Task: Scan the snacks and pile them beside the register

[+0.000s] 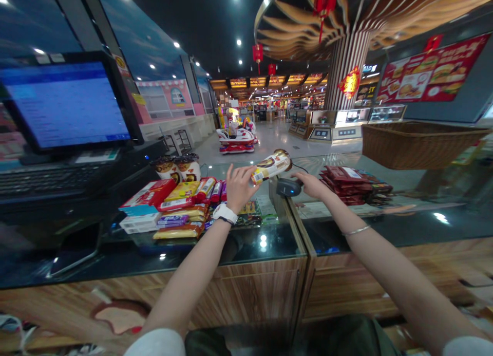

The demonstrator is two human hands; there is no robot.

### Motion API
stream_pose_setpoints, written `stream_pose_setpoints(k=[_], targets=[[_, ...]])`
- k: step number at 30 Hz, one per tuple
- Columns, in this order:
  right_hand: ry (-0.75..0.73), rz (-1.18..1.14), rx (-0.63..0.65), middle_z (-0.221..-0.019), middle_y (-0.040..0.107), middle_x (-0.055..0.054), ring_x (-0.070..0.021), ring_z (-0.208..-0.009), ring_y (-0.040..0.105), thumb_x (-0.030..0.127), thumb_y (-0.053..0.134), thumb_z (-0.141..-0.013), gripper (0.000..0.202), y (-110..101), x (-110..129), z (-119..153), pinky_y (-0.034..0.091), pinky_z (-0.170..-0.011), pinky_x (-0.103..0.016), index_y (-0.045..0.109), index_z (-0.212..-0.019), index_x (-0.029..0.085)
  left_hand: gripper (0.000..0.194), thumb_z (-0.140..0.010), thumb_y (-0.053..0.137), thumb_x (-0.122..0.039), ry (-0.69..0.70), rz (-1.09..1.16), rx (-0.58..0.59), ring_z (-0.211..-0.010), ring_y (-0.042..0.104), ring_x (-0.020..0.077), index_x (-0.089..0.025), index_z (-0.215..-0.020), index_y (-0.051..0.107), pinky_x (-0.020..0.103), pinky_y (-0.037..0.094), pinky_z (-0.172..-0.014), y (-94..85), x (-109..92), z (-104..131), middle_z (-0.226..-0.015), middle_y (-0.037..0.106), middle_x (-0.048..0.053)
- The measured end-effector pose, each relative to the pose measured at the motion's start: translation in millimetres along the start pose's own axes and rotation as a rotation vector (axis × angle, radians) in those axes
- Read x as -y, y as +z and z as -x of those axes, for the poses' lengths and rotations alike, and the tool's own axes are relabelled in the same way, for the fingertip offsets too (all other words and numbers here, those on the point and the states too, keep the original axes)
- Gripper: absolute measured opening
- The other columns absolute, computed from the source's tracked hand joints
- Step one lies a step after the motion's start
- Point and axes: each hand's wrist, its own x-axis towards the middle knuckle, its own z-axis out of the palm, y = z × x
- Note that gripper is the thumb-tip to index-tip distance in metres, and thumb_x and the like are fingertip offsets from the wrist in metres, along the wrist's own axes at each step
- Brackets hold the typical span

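Observation:
My left hand [239, 185], wearing a white watch, is closed around the lower end of a white, yellow and brown drink cup [271, 167]. The cup lies tilted nearly on its side, its dark lid toward the upper right and a barcode near its base. Just below it is a black barcode scanner [288, 187] with a small blue light. My right hand [313, 185] grips the scanner from the right; part of that grip is hidden. To the left of my left hand, several packaged snacks [185, 204] are stacked beside similar lidded cups [188, 167].
A monitor [69, 107] and a dark keyboard [50, 181] stand at the left, with a phone-like dark device [77, 245] in front. Dark red packets [344, 184] lie on the glass counter [246, 250] at the right. Beyond them is a wicker basket [419, 143].

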Motion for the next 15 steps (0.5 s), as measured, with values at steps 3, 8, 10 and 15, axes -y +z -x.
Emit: stream_pose_setpoints(k=[3, 8, 10, 15], targets=[[0.082, -0.086, -0.225, -0.122, 0.063, -0.016, -0.0267, -0.117, 0.059, 0.002, 0.05, -0.067, 0.057, -7, 8, -4, 0.047, -0.101, -0.043, 0.057, -0.123, 0.014, 0.043, -0.082, 0.072, -0.032, 0.009, 0.005, -0.002, -0.114, 0.06, 0.0258, -0.026, -0.123, 0.062, 0.053, 0.02, -0.122, -0.1, 0, 0, -0.123, 0.068, 0.005], [0.007, -0.273, -0.365, -0.143, 0.052, -0.014, -0.0288, -0.129, 0.052, 0.025, 0.07, -0.071, 0.082, -10, 27, -8, 0.042, -0.109, -0.047, 0.036, -0.146, 0.021, 0.045, -0.082, 0.072, -0.033, 0.037, 0.034, 0.014, -0.115, 0.061, 0.0257, -0.027, -0.124, 0.061, 0.056, 0.017, -0.123, 0.4, -3, 0, -0.123, 0.069, 0.005], [0.005, -0.308, -0.366, -0.14, 0.055, -0.013, -0.0291, -0.127, 0.054, 0.032, 0.074, -0.071, 0.086, -9, 33, -8, 0.043, -0.109, -0.047, 0.034, -0.147, 0.021, 0.046, -0.082, 0.073, -0.034, 0.058, 0.054, 0.03, -0.115, 0.061, 0.0257, -0.027, -0.125, 0.061, 0.057, 0.016, -0.123, 0.9, -3, 0, -0.123, 0.069, 0.005], [0.061, -0.319, -0.408, -0.134, 0.061, -0.012, -0.0301, -0.121, 0.059, 0.037, 0.075, -0.074, 0.076, -8, 43, -7, 0.046, -0.105, -0.048, 0.044, -0.141, 0.02, 0.045, -0.08, 0.074, -0.032, 0.066, 0.08, 0.041, -0.114, 0.062, 0.0264, -0.025, -0.122, 0.061, 0.058, 0.018, -0.122, 2.5, -5, 0, -0.119, 0.069, 0.006]])
